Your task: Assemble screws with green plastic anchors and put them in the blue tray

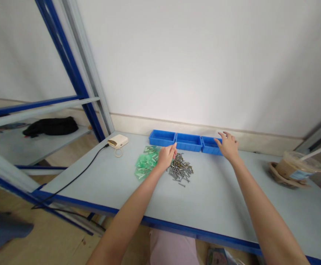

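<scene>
Three blue bins stand in a row against the wall: left bin [161, 138], middle bin [188, 142], right bin [209, 145]. In front of them lie a pile of green plastic anchors [146, 162] and a pile of dark metal screws [181, 169]. My left hand [166, 156] reaches between the two piles, fingers pinched together at the screws' near edge; what they hold is too small to make out. My right hand [228, 146] rests with spread fingers on the right bin's front rim.
A cream device [118, 141] with a black cable [77, 176] lies left of the bins. An iced drink cup with a straw [298, 167] stands at the right. Blue rack posts [74, 73] rise on the left; a black cloth [52, 126] lies on the neighbouring shelf.
</scene>
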Action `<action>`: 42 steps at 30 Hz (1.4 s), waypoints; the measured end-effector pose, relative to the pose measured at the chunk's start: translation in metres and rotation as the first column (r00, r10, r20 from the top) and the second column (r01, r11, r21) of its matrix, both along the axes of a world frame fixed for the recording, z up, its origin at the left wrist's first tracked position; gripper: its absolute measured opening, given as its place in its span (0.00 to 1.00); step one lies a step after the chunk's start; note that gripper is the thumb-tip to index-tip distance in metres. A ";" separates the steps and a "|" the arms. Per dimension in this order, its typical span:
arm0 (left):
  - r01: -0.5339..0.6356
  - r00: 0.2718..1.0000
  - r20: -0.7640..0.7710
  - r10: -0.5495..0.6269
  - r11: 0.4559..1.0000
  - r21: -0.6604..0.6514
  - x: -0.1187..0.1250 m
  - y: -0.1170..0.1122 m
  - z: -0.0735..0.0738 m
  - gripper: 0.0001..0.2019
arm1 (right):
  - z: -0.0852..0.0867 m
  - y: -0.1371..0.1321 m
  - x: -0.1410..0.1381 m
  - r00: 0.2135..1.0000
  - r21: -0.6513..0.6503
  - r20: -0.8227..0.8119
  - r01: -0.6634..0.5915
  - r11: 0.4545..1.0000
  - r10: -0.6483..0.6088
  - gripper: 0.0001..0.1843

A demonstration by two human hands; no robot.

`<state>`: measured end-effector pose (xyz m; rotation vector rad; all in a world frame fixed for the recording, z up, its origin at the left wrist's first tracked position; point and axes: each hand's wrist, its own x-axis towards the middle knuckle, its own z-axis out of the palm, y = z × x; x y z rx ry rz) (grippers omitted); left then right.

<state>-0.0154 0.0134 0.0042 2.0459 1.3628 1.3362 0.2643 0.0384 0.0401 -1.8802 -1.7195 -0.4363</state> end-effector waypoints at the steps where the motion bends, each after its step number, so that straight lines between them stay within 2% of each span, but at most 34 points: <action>1: 0.007 1.000 -0.013 -0.007 1.000 0.001 0.001 0.000 0.000 0.27 | -0.004 -0.005 -0.007 0.999 -0.006 -0.001 -0.051 0.999 0.051 0.19; 3: 0.026 0.999 -0.042 -0.026 1.000 0.000 0.003 -0.001 0.001 0.27 | -0.015 -0.020 -0.028 0.970 -0.080 -0.037 -0.241 0.967 0.238 0.15; 5: 0.050 0.996 -0.074 -0.050 0.999 -0.001 0.004 -0.002 0.001 0.26 | -0.030 -0.035 -0.054 0.904 -0.199 -0.074 -0.428 0.882 0.422 0.13; 7: 0.067 0.992 -0.107 -0.066 0.998 -0.002 0.005 -0.004 0.002 0.26 | -0.042 -0.045 -0.077 0.852 -0.271 -0.097 -0.521 0.810 0.515 0.11; 11: 0.072 0.983 -0.169 -0.072 0.997 -0.007 0.007 -0.007 0.004 0.26 | -0.053 -0.050 -0.098 0.874 -0.288 -0.164 -0.486 0.825 0.457 0.07; 18: 0.084 0.947 -0.309 -0.093 0.996 -0.044 0.011 -0.009 0.005 0.25 | -0.050 -0.051 -0.094 0.874 -0.205 -0.155 -0.485 0.850 0.461 0.08; 21: 0.089 0.923 -0.379 -0.074 0.996 0.024 0.011 -0.010 0.004 0.17 | -0.048 -0.051 -0.090 0.861 -0.128 -0.199 -0.497 0.858 0.469 0.09; 23: 0.138 0.904 -0.420 -0.076 0.983 0.118 0.012 -0.012 0.002 0.13 | -0.046 -0.049 -0.085 0.838 -0.069 -0.288 -0.501 0.863 0.463 0.10; 25: 0.208 0.872 -0.480 -0.093 0.959 0.192 0.013 -0.013 0.001 0.13 | -0.045 -0.048 -0.080 0.794 -0.015 -0.409 -0.500 0.866 0.451 0.12; 28: 0.268 0.817 -0.569 -0.096 0.937 0.226 0.016 -0.015 -0.001 0.10 | -0.041 -0.047 -0.075 0.717 0.036 -0.548 -0.494 0.868 0.431 0.13; 30: 0.272 0.808 -0.582 -0.090 0.933 0.234 0.018 -0.016 -0.001 0.11 | -0.039 -0.048 -0.073 0.682 0.045 -0.592 -0.503 0.863 0.429 0.14; 37: 0.256 0.843 -0.524 -0.122 0.947 0.192 0.022 -0.023 0.003 0.11 | -0.039 -0.049 -0.076 0.613 0.048 -0.651 -0.554 0.831 0.447 0.14; 40: 0.236 0.846 -0.521 -0.115 0.957 0.171 0.022 -0.023 0.006 0.10 | -0.038 -0.051 -0.077 0.608 0.075 -0.628 -0.574 0.815 0.486 0.14; 42: 0.216 0.852 -0.512 -0.104 0.963 0.163 0.022 -0.022 0.007 0.11 | -0.034 -0.055 -0.078 0.628 0.091 -0.548 -0.611 0.786 0.552 0.15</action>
